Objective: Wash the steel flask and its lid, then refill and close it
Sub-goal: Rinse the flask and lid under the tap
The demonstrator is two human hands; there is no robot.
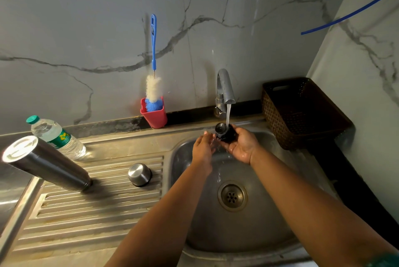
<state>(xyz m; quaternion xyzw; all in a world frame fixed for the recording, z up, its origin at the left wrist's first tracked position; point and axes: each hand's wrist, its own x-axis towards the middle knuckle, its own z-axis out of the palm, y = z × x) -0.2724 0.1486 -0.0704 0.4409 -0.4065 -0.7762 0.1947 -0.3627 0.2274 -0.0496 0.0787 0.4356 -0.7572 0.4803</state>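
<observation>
Now the right hand [241, 144] cups a round black lid [224, 133]; left hand [204, 144] relaxed.

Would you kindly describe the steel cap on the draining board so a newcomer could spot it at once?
Start at the sink and look to the ribbed draining board beside it. Near the basin's edge sits the steel cap, dome up. Unlike the tall steel flask standing upside down further from the basin, it is small, squat and rounded.

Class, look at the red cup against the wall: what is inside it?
The red cup holds a bottle brush, bristles down, blue handle leaning on the wall. The cup's bottom is hidden.
</observation>
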